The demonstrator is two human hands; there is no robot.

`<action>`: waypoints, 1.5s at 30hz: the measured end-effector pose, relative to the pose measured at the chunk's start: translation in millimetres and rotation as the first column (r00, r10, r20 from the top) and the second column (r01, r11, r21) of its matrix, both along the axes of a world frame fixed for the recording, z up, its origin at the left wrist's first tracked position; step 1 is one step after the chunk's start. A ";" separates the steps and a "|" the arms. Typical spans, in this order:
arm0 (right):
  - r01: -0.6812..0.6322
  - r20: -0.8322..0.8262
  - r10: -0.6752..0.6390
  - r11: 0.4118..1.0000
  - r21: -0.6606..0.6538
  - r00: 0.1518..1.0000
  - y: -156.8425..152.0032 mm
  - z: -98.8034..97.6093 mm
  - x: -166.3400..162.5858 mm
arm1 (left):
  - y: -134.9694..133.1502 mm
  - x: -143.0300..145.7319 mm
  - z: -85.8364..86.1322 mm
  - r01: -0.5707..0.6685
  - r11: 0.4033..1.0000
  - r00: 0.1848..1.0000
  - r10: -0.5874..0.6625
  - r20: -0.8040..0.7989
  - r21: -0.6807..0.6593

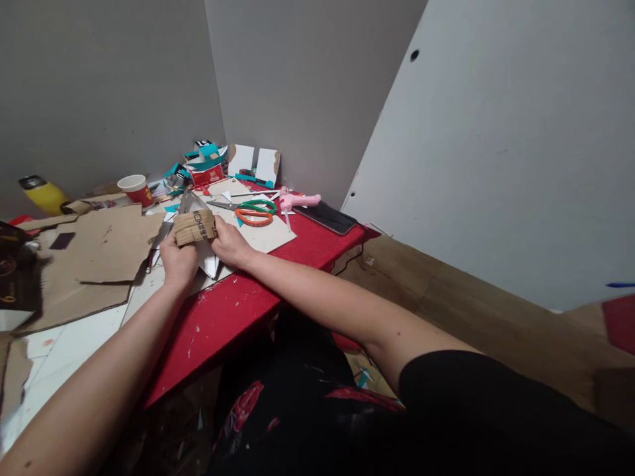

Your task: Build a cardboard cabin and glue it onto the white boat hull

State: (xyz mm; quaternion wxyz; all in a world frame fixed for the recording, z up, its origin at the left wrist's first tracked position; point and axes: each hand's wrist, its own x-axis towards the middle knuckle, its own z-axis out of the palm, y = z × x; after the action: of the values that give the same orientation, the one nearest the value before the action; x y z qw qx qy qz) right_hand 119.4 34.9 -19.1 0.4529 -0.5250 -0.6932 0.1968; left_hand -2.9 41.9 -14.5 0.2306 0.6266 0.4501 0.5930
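Between my two hands is a small piece of corrugated cardboard (194, 228) with dark printing on it, held above the table. My left hand (177, 261) is closed on its left end, and my right hand (229, 243) grips its right end. Under and behind it lies a folded white paper piece (207, 259), pointed toward me; whether my fingers also touch it cannot be seen. Scissors with green and orange handles (255, 213) lie just past my right hand. A pink hot glue gun (297, 200) rests to the right of them.
The red-covered table (233, 311) ends close to my lap. Large torn cardboard sheets (109, 244) cover its left side. A paper cup (135, 190), a yellow bottle (44, 194) and a teal paper boat (206, 158) stand toward the back. A phone (327, 217) lies near the right edge.
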 end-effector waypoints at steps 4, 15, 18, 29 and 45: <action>-0.009 0.016 0.009 1.000 -0.009 1.000 0.2 0.7 0.8 | 2.9 -0.5 -1.9 0.000 1.000 1.000 0.000 -0.004 -0.008; -0.021 0.052 0.022 0.999 -0.028 0.998 -1.0 3.1 1.9 | 1.0 -0.9 -0.5 -0.019 1.000 0.999 0.020 -0.026 0.001; -0.013 0.058 0.014 1.000 -0.022 0.998 -0.7 3.0 1.7 | 1.8 -1.8 -1.4 -0.012 1.000 1.000 0.012 -0.020 0.008; -0.006 0.068 0.008 1.000 -0.018 0.998 -0.8 2.8 2.0 | 2.1 -1.6 -1.7 0.006 1.000 1.000 -0.006 -0.004 0.006; -0.009 0.001 0.008 0.999 0.048 1.000 -0.3 -2.9 -0.4 | -1.4 -4.4 -0.4 0.061 0.998 0.997 -0.061 0.045 -0.001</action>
State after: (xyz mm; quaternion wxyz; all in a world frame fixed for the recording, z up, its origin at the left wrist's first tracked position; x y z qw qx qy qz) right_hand 119.0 34.6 -22.0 0.4641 -0.5112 -0.7001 0.1820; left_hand -7.2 40.5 -14.9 0.2592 0.6265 0.4261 0.5990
